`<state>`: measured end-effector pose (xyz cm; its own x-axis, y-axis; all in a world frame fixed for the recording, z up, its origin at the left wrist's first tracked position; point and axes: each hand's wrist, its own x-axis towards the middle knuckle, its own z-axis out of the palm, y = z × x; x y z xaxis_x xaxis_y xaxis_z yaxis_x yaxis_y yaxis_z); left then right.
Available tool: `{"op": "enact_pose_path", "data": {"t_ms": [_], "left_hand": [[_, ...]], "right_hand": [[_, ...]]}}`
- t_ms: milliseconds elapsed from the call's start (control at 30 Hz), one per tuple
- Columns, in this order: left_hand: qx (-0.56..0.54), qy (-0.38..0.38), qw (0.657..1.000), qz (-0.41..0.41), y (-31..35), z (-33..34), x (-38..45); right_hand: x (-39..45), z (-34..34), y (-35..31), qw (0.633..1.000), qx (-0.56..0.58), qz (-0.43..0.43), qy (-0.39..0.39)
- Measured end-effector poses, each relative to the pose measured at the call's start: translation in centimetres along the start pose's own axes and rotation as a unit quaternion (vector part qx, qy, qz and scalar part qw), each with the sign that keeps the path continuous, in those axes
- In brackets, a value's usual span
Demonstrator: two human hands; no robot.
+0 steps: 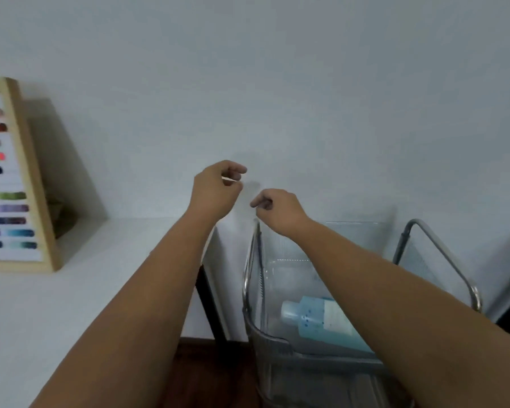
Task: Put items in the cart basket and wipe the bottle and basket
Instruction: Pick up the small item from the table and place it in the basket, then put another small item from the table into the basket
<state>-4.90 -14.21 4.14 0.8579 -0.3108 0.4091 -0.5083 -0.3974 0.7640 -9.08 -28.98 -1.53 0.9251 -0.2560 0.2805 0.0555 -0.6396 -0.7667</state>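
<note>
— Where is the bottle lying?
— The blue bottle (318,318) is lying on its side in the clear cart basket (273,343), beside the white bench (71,290).
— And each grip?
— Left hand (215,189) and right hand (277,209) are hovering above, fingers loosely curled, holding nothing.

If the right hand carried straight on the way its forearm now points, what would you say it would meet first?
Most likely the pale wall: the right hand reaches up and away above the cart basket, with nothing visible between. Depth is unclear in this single view.
</note>
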Motion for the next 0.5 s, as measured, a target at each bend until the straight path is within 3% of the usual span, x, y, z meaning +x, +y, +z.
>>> {"op": "enact_pose_path", "data": {"t_ms": [233, 300, 400, 500], "left_hand": [[0.15, -0.023, 0.987, -0.056, -8.9, -9.3, -0.8], [0.216, -0.112, 0.966, -0.09, -11.4, -10.5, -1.3], [0.307, -0.264, 0.905, -0.129, -14.3, -11.2, -2.5], [0.316, -0.297, 0.891, -0.133, -16.0, -11.5, -2.8]], "right_hand": [[-0.1, 8.1, -4.1, 0.993, -0.029, -0.04, -0.105], [-0.2, 10.1, -4.5, 0.987, -0.049, -0.038, -0.145], [-0.1, 12.4, -4.7, 0.974, -0.094, -0.02, -0.204], [0.2, 13.9, -4.9, 0.968, -0.117, -0.036, -0.221]]}}
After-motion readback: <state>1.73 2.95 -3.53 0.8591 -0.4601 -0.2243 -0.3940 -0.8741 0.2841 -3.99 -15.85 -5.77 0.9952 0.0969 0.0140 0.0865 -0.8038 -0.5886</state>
